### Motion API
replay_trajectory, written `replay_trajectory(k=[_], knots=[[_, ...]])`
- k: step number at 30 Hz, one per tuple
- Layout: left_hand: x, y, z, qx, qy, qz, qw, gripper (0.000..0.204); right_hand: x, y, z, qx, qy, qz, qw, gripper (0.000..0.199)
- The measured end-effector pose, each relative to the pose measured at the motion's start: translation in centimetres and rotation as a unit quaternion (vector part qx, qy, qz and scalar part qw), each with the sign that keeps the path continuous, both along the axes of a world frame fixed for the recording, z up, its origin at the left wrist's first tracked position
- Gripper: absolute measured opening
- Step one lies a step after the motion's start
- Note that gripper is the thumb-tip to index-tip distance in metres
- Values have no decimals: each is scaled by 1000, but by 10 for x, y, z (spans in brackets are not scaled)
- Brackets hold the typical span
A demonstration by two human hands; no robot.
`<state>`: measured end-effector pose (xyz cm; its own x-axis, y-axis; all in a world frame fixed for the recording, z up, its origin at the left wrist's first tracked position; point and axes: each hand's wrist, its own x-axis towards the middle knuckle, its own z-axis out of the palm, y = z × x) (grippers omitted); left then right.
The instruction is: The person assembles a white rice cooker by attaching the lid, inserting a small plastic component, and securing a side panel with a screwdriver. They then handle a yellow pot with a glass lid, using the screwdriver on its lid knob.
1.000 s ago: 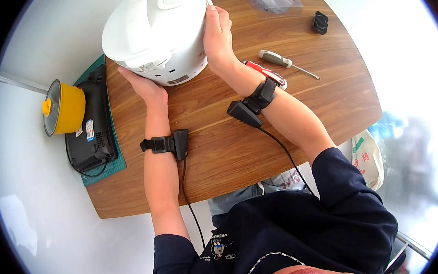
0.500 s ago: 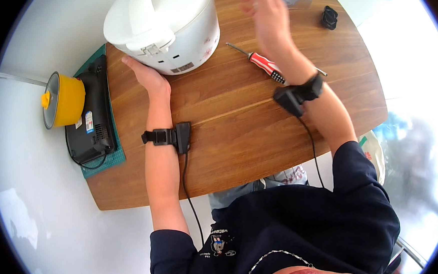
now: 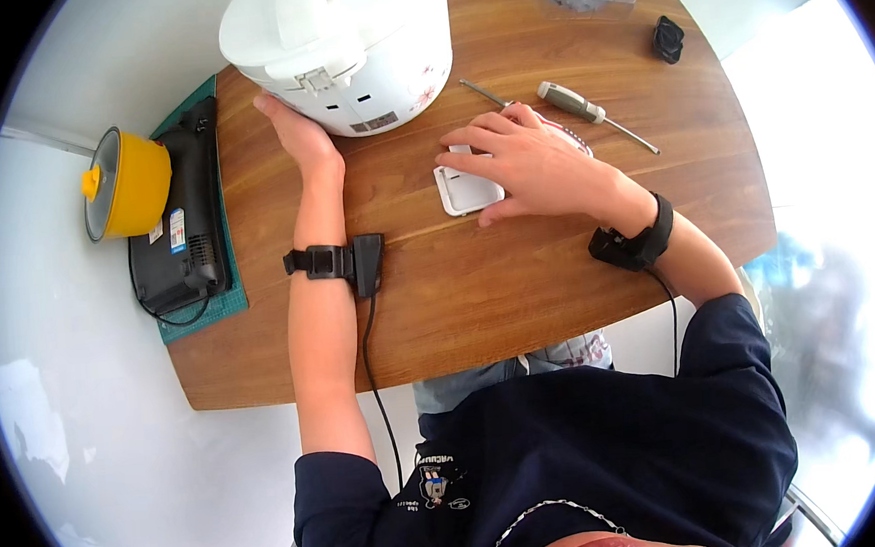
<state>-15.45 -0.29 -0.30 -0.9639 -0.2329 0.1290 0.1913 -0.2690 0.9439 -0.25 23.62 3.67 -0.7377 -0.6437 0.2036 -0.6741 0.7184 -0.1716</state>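
Cookware sits at nine o'clock: a yellow pot (image 3: 129, 182) beside a black cooktop (image 3: 182, 224) on a green mat (image 3: 200, 318). Left hand (image 3: 294, 134) lies flat against the side of the white rice cooker (image 3: 343, 44) at twelve o'clock on the table (image 3: 479, 291). Right hand (image 3: 521, 163), fingers spread, presses on a small white panel (image 3: 461, 192) toward one o'clock, with a screwdriver (image 3: 588, 112) just beyond it.

A glossy white plastic rice cooker (image 3: 343, 39) with a small floral print stands on the brown wood-grain counter (image 3: 479, 291), near a yellow lidded pot (image 3: 129, 182) and a green cutting mat (image 3: 200, 313).
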Motion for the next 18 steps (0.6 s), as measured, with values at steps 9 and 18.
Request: replay_trajectory(k=[9, 18], knots=[[-1, -4, -5, -4, 0, 15, 1000, 80, -88, 125, 23, -117, 186, -270, 937, 38], [3, 3, 4, -14, -20, 27, 999, 79, -101, 177, -5, -101, 85, -269, 954, 34]])
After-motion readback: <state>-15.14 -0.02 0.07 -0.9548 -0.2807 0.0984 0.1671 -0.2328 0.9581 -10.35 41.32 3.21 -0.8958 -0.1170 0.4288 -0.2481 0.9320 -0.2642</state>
